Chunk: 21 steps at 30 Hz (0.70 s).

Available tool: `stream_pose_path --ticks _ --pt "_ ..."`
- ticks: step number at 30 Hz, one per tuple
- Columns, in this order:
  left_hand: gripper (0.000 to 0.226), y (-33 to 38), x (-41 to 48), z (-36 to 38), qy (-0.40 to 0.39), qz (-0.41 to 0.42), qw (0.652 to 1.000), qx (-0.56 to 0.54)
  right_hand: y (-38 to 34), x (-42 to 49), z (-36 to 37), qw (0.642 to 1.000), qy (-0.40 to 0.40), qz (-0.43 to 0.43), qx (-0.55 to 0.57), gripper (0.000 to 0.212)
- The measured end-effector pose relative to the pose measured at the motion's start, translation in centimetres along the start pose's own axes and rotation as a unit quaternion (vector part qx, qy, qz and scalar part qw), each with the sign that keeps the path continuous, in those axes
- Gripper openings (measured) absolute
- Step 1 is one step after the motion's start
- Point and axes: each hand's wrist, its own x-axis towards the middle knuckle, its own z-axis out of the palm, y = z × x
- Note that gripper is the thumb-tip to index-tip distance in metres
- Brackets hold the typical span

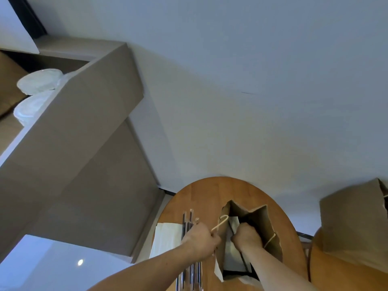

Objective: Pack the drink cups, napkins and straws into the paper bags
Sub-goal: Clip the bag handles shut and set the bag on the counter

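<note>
Paper bag [260, 223] stands open and upright near the middle of the round wooden worktop [210, 192], with both hands at its mouth. The left hand [201, 242] pinches the near handle loop [219, 223] between curled fingers and draws that wall of the bag outward. The right hand [247, 236] is inside the mouth, closed in a fist, apparently round a dark straw [241, 256] that runs down from it along the inner wall; the grip itself is hidden behind the knuckles. A white napkin [231, 257] lies inside the bag below that hand. No drink cup can be seen in the bag. Just left of the bag, loose wrapped straws [186, 221] lie on the worktop, partly across a stack of napkins [165, 238]. A second paper bag [352, 223] stands well apart to the right, on a separate surface. Lidded drink cups [39, 80] sit on a shelf [94, 91] far to the left. Risks noted: the bag is light and is steadied only by the handle, so a sideways pull from the left hand could tip it or tear the loop from the paper. Withdrawing the fist could drag the napkin out or fold the wall inward. The left forearm passes over the loose straws, and a sweep could roll them off the edge. A cup set onto the straw afterwards would probably bend it.
</note>
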Motion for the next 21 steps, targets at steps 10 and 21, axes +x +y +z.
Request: stream_pose_path --ticks 10,21 --pt "0.018 1.1 0.1 0.5 -0.036 0.047 0.994 -0.092 -0.4 -4.6 -7.7 0.985 0.051 -0.154 -0.050 0.026" --pt "0.052 2.7 -0.5 3.2 -0.150 0.059 0.980 -0.120 6.6 -7.3 -6.0 0.904 -0.028 0.023 0.425 0.055"
